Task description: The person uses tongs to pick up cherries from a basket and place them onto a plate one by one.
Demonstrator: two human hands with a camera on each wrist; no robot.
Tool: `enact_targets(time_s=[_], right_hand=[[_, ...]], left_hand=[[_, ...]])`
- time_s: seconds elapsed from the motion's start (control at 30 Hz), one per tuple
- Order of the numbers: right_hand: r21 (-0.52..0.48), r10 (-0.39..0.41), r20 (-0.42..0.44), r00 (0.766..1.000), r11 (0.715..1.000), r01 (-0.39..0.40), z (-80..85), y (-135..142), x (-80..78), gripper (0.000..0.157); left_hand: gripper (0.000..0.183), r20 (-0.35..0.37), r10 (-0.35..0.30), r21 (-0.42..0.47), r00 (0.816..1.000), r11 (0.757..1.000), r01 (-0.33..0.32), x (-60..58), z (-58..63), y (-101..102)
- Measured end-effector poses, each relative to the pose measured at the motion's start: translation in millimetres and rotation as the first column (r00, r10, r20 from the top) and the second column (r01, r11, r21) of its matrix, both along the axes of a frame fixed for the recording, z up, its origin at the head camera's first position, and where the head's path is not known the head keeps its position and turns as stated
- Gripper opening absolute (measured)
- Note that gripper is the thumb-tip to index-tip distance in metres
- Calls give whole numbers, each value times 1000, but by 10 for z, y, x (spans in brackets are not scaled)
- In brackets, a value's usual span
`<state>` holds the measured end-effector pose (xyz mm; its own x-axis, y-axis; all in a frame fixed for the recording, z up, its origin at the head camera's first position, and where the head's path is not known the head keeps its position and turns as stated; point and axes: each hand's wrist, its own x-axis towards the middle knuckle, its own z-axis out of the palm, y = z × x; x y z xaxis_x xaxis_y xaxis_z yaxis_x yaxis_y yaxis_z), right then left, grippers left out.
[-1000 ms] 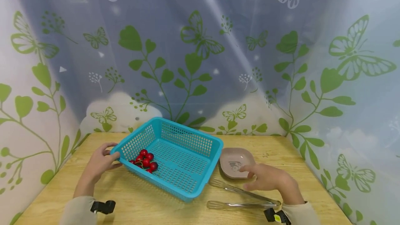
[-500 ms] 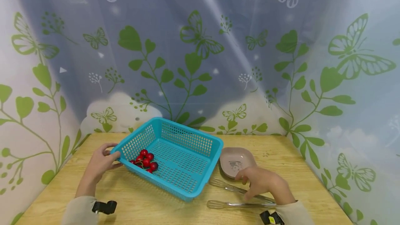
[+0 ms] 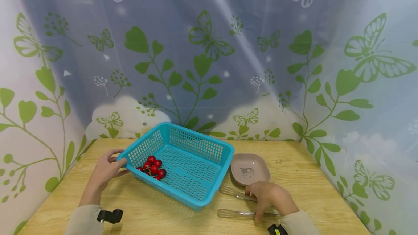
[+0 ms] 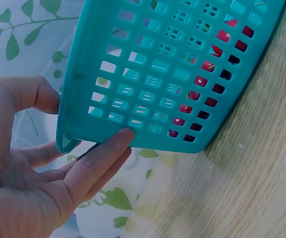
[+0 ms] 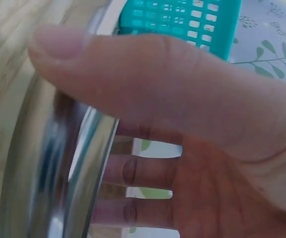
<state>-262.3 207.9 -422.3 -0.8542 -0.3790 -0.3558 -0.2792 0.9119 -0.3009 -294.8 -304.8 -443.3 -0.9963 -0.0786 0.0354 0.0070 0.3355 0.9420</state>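
Note:
A turquoise perforated plastic basket stands on the table with a bunch of red cherries in its left corner. My left hand holds that corner by the rim; in the left wrist view its fingers press along the outside. Right of the basket, metal tongs lie spread apart, tips pointing left. My right hand straddles them from above, thumb at the near arm and fingers round the far one. In the right wrist view the thumb crosses over the tongs.
A beige squarish dish with a small picture inside sits behind the tongs, close to the basket's right side. A patterned curtain hangs behind the wooden table and at both sides.
My right hand has moved left and down from over the dish's front edge onto the tongs, its fingers now round them. The left hand keeps its place on the basket.

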Motion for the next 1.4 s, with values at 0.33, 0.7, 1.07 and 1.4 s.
enact_targets(time_s=[0.33, 0.7, 1.07, 1.4], right_hand=[[-72, 70, -4, 998, 995, -70, -96, 80, -62, 61], [-30, 84, -31, 996, 996, -85, -136, 55, -47, 63], [-129, 196, -31, 980, 972, -199, -98, 89, -74, 59], [-378, 265, 3, 964, 893, -245, 125, 293, -130, 65]], left_hand=[[61, -1, 5, 5, 1000, 1000, -5, -4, -3, 1], [61, -9, -6, -2, 1000, 1000, 6, 14, -1, -4], [61, -2, -3, 6, 1000, 1000, 3, 16, -6, 1], [62, -7, -5, 5, 1000, 1000, 5, 9, -15, -18]])
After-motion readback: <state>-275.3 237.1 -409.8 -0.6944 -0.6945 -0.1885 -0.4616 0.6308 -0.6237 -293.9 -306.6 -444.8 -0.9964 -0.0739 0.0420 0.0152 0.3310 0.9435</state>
